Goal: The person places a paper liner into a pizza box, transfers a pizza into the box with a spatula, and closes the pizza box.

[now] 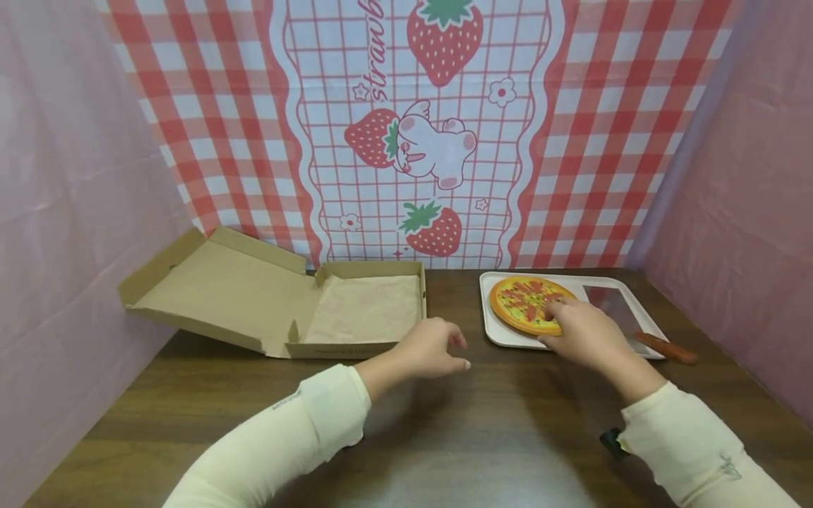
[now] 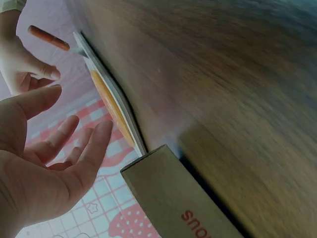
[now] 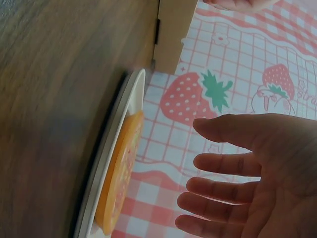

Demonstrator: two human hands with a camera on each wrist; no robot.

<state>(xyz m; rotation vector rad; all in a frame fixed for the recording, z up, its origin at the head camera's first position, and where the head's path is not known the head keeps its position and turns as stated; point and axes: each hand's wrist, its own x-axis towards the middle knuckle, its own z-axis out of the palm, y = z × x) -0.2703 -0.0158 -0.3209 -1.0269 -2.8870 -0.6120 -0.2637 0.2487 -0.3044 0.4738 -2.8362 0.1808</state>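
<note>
A toy-like pizza (image 1: 524, 305) with an orange crust and red and green toppings lies on the left part of a white tray (image 1: 502, 339). My right hand (image 1: 587, 337) hovers over the pizza's right edge, its fingers spread and relaxed. In the right wrist view a gap shows between those fingers (image 3: 218, 186) and the pizza (image 3: 119, 178). Near the front right corner of an open cardboard pizza box (image 1: 346, 348), my left hand (image 1: 432, 349) hangs above the table with loosely bent fingers and holds nothing. Brown paper (image 1: 365, 308) lines the box.
On the tray's right side lies a broad, flat, dark blade (image 1: 612, 307), its brown handle (image 1: 667, 348) sticking out past the rim. The box's lid (image 1: 235, 282) is folded back to the left. Behind the wooden table (image 1: 444, 437) hangs a strawberry-printed cloth (image 1: 413, 141); pink curtains flank both sides.
</note>
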